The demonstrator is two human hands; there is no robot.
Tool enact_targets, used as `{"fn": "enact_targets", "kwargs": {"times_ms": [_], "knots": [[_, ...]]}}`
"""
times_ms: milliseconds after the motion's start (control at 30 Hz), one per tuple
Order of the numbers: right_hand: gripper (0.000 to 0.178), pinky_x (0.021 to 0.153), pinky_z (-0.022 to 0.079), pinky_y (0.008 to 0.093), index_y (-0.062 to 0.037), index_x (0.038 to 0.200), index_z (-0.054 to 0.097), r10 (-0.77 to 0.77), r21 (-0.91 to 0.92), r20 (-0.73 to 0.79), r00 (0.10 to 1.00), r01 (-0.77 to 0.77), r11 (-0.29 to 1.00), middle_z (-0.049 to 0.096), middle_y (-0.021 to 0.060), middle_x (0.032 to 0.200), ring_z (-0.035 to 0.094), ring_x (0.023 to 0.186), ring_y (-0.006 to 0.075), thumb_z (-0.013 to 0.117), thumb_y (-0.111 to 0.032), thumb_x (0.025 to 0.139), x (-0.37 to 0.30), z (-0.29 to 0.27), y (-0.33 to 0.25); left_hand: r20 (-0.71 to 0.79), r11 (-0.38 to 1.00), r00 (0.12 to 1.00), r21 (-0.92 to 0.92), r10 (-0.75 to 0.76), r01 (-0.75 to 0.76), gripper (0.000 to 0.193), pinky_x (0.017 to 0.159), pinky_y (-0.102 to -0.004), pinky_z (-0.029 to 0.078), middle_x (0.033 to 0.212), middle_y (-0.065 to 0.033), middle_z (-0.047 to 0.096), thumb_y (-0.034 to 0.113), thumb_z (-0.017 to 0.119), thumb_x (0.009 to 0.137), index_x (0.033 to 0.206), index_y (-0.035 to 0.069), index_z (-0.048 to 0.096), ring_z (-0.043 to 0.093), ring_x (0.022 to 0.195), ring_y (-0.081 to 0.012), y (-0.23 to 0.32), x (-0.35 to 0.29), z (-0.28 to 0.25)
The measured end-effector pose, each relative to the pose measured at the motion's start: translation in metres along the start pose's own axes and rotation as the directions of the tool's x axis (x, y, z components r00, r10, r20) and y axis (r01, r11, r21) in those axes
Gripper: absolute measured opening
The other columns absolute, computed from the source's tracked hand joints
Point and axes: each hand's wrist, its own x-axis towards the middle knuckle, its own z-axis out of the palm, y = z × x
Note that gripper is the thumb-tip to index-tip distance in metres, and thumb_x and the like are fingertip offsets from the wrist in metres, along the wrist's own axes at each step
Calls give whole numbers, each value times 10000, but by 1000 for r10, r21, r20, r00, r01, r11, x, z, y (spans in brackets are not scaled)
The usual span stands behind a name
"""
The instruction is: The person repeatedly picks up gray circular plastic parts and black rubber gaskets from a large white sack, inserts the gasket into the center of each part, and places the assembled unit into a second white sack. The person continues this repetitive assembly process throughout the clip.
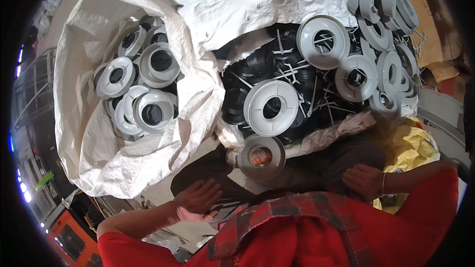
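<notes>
Both hands are empty, the left (199,200) and right (363,182) loose over the legs (200,174). The near ring (262,172) lies between them, ungripped; a shifting knee could tip it floorward.

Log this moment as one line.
left hand: open, near trousers; right hand: open, near trousers; left sack: holds grey rings; nearest ring: beyond both hands, untouched

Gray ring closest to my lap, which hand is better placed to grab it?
Probably your left hand: it looks empty and lies nearer the gray ring, fingers pointing roughly toward it. Your right hand also looks empty but is farther off.
</notes>
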Motion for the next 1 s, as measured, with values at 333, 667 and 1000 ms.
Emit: {"fn": "enact_targets", "kwargs": {"times_ms": [333,667,1000], "knots": [[170,740,464,363,-57,790,588,97,-219,-129,987,-124,968,582,94,838,566,795,266,621,-202,706,31,32,-20,-233,997,970,-24,-74,70,342,951,-437,410,1098,-153,613,179,595,780,1080,14,596,557,1074,-302,21,44,24],[174,779,483,435,-39,820,629,617,-234,-326,716,-693,682,629,150,884,595,888,337,595,-210,813,65,19,33,-362,692,931,684,51,228,449,1085,-443,236,1099,-110,584,166,629,733,1153,30,546,430,1216,-299,-58,230,56],[316,829,480,457,-45,1057,479,752,50,-495,437,-849,526,585,166,1042,547,1019,382,589,-32,761,130,64,182,-620,747,461,-645,-635,161,556,787,-365,476,908,-199,640,385,682,719,1106,1,575,628,870,-281,46,172,-23]]}}
